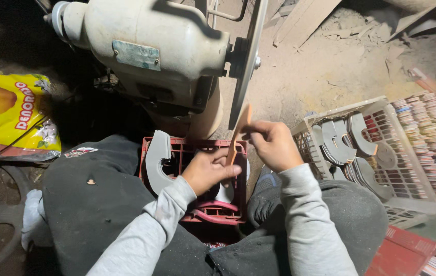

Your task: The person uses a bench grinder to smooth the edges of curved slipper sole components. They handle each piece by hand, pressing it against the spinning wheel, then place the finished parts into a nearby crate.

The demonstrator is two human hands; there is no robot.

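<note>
The orange strip (238, 134) is seen nearly edge-on, so its true shape is hard to make out; its lower end disappears behind the fingers of the left hand (209, 170). Its long axis runs steeply, from the left hand up and slightly right to a tip that lies against the thin edge of the grinding wheel (245, 66). The left hand is clenched around the strip's lower part, and the right hand (273, 144) pinches it higher up between thumb and fingertips. Both hands hover over the red crate (197, 209), whose contents are mostly covered by the arms; a grey curved piece (156, 161) leans at its left end, and a pink curved shape shows at its front edge. The motor (146, 51) is cut off at the top of the frame. To the right, a white basket (381, 153) holds more grey curved pieces, beside rows of stacked coloured pieces (432, 138). A yellow bag (8, 112) lies at the left, partly in shadow.
</note>
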